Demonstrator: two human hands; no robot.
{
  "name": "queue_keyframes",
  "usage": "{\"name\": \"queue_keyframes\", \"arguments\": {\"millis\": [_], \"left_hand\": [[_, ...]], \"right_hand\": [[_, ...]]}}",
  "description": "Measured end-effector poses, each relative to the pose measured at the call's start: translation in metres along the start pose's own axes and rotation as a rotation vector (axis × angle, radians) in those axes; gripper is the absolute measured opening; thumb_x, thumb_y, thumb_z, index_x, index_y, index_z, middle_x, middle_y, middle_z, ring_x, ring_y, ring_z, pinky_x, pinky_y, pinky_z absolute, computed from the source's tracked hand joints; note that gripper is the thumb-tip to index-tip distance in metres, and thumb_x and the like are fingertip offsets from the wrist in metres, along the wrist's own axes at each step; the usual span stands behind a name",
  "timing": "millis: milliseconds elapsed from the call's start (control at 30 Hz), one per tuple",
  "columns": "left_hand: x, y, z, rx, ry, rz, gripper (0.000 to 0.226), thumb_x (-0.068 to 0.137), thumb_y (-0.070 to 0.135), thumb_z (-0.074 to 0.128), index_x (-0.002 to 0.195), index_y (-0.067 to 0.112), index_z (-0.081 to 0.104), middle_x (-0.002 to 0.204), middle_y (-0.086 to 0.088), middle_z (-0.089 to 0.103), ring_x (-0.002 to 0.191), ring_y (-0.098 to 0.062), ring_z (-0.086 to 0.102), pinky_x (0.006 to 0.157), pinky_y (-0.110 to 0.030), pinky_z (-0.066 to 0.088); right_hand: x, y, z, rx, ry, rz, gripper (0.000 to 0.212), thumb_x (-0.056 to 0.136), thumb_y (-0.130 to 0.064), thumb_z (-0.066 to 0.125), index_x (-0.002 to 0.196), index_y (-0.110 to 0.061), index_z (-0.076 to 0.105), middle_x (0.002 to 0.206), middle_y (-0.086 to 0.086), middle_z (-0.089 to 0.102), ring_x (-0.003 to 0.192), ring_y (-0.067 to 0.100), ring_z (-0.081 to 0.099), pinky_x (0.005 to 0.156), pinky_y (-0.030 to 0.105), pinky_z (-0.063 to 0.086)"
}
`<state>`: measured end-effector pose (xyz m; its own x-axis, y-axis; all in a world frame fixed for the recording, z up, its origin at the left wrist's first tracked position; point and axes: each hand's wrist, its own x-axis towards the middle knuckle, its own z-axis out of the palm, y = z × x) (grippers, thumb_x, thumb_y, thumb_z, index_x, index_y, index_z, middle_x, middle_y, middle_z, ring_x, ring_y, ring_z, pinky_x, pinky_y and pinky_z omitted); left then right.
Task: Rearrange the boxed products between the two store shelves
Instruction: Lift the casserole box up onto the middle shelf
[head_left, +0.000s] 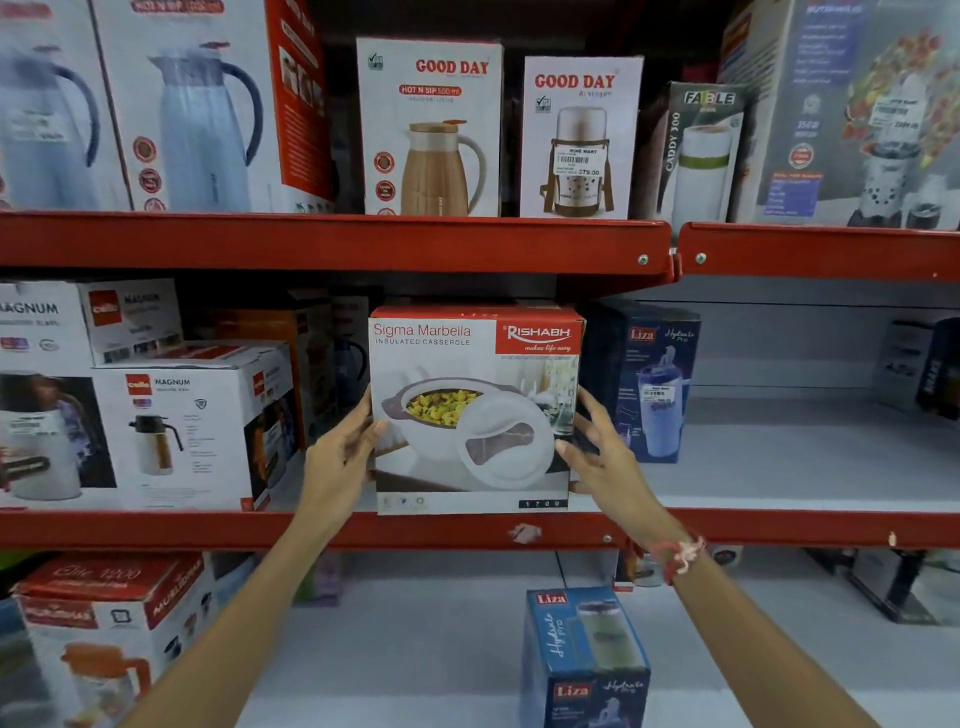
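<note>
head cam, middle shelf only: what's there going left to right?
Cello Magnum flask boxes → left hand → Sigma Marbella casserole box, gripped on both sides → right hand → blue Liza bottle box → bare shelf → dark boxes at the far right, too blurred to read.

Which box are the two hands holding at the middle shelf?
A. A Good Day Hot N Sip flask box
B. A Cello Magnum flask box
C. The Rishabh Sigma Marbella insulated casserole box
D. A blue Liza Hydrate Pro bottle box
C: the left hand and the right hand press on the two sides of the Sigma Marbella casserole box, which stands at the front edge of the middle shelf.
</note>
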<state>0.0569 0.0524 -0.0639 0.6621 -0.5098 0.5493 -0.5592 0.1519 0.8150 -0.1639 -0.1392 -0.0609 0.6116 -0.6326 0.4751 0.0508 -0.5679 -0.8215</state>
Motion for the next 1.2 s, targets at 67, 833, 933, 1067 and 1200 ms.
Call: {"name": "queue_keyframes", "arguments": {"millis": [67,833,933,1067,1200], "left_hand": [[0.008,-0.009,0.003,0.016,0.011,-0.004,0.059,0.082,0.050,0.052,0.138,0.036,0.041,0.132,-0.011,0.061,0.114,-0.020,0.061,0.096,-0.055,0.052],[-0.015,-0.048,0.017,0.002,-0.018,-0.087,0.051,0.087,0.045,0.053,0.135,0.046,0.038,0.112,0.003,0.066,0.098,-0.015,0.055,0.090,-0.045,0.051],[-0.018,-0.046,0.019,0.007,0.063,-0.088,0.053,0.094,0.039,0.050,0.144,0.035,0.033,0.132,-0.002,0.059,0.119,-0.015,0.051,0.105,-0.043,0.042],[-0.044,-0.033,0.028,0.045,0.276,0.065,0.039,0.097,0.035,0.047,0.135,0.029,0.046,0.134,-0.002,0.057,0.121,-0.010,0.052,0.101,-0.028,0.043],[-0.092,-0.038,0.052,0.003,0.151,0.103,0.030,0.097,0.028,0.046,0.124,0.025,0.057,0.124,-0.003,0.061,0.114,-0.012,0.058,0.096,-0.020,0.047]], "right_hand": [[0.008,0.009,0.005,-0.013,0.008,0.016,0.071,0.094,-0.010,0.055,0.149,-0.037,0.019,0.138,-0.014,0.048,0.122,-0.006,0.046,0.109,0.039,0.038],[-0.014,0.044,0.018,-0.028,-0.024,0.037,0.083,0.088,-0.005,0.063,0.149,-0.031,0.014,0.154,-0.008,0.032,0.143,0.015,0.029,0.114,0.052,0.032],[-0.015,0.040,0.016,-0.088,0.002,0.006,0.080,0.089,-0.013,0.065,0.150,-0.027,0.015,0.158,-0.004,0.027,0.144,0.015,0.026,0.118,0.046,0.025],[-0.038,0.032,0.011,-0.077,0.100,-0.094,0.055,0.092,-0.029,0.060,0.141,-0.037,0.036,0.146,-0.017,0.039,0.135,0.000,0.036,0.105,0.029,0.041],[-0.084,0.045,0.007,-0.110,0.178,-0.125,0.022,0.094,-0.036,0.052,0.113,-0.027,0.057,0.116,-0.012,0.057,0.112,0.005,0.056,0.094,0.034,0.051]]}}
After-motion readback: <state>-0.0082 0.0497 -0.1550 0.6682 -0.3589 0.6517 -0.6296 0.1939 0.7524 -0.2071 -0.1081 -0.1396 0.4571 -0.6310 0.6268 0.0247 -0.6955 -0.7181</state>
